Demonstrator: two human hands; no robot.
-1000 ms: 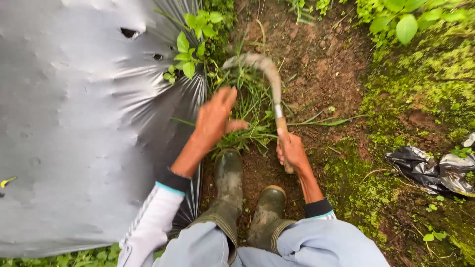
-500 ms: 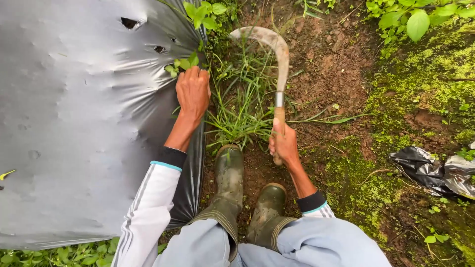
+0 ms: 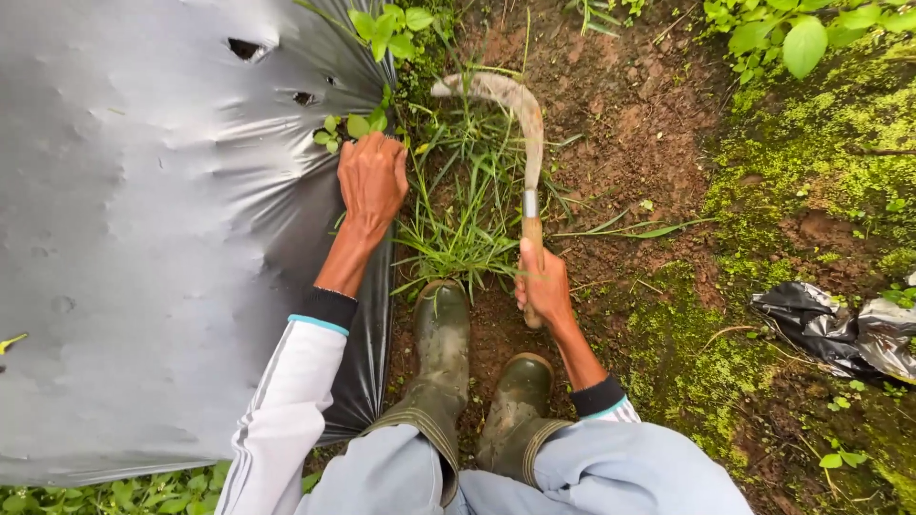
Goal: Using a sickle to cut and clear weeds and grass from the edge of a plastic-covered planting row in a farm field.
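- Head view: the right hand (image 3: 544, 286) is closed around the wooden handle of a sickle (image 3: 520, 124), whose curved blade arcs over the grass clump (image 3: 468, 219).
- The left hand (image 3: 372, 176), fingers loosely spread and holding nothing, rests on the edge of the grey plastic sheet (image 3: 143, 238), just left of the grass clump.
- Two green rubber boots (image 3: 444, 343) stand just below the grass clump.
- A crumpled black plastic scrap (image 3: 840, 329) lies well to the right of it.

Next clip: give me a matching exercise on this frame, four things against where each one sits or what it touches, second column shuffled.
Things:
1. left hand
2. right hand
3. sickle blade
4. crumpled black plastic

Places:
A. on the mossy ground at the far right
B. curved over the grass tuft
C. on the edge of the grey plastic sheet
D. around the wooden handle

Pairs: 1-C, 2-D, 3-B, 4-A
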